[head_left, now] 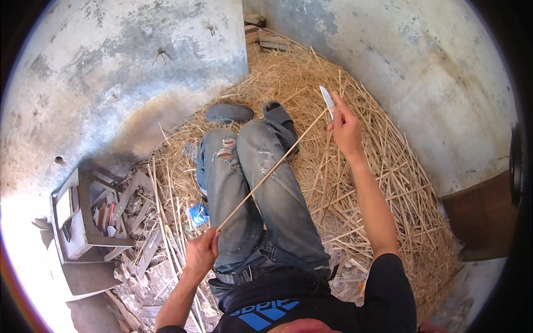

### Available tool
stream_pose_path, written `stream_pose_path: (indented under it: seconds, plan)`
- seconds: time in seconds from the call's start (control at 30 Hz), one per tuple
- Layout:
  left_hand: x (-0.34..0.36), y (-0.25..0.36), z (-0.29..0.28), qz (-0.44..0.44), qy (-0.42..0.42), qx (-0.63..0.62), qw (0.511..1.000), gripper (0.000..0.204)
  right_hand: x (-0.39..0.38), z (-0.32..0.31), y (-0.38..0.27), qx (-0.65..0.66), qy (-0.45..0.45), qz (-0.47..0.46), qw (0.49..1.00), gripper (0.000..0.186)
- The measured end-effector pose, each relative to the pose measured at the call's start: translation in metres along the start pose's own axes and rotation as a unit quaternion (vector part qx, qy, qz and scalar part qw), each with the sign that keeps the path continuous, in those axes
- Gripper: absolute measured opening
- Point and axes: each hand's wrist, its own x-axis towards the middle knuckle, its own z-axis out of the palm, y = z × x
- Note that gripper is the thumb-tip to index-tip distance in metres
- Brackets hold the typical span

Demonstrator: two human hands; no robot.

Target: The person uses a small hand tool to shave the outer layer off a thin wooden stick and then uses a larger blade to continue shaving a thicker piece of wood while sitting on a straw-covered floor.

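Left fingers [211, 240]: pinched on the near end of a strip [268, 173]. Right fingers [343, 109]: wrapped about a knife [327, 99], tip pointing far. Strip: one, slender, pale, slanting from near left to far right above the jeans [219, 172]; far end just beside the knife, contact uncertain. Handling, by judgement: light, springy, dry, liable to splinter if bent sharply; best held by the near end, clear of the edge. Beyond: straw [294, 72], far and right; two slippers [229, 113], far; wooden frame [105, 241], left.
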Motion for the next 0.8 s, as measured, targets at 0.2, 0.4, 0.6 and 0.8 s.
stream_pose_path:
  seconds: [0.2, 0.4, 0.6, 0.8]
  plan:
    - [-0.001, -0.001, 0.003, -0.013, 0.002, 0.03, 0.999, 0.008, -0.052, 0.026, 0.009, -0.036, -0.116, -0.12, 0.985, 0.03]
    - [0.003, 0.004, 0.001, 0.001, 0.017, 0.047, 0.999, 0.008, -0.024, 0.011, 0.021, -0.014, -0.075, -0.067, 0.995, 0.034]
    - [0.004, 0.007, 0.004, -0.003, 0.027, 0.062, 0.998, 0.009, -0.091, 0.05, -0.009, 0.094, -0.192, -0.258, 0.942, 0.049]
    - [0.004, 0.014, 0.002, -0.01, 0.031, 0.043, 0.999, 0.008, -0.024, 0.019, 0.021, -0.052, -0.067, -0.058, 0.995, 0.034]
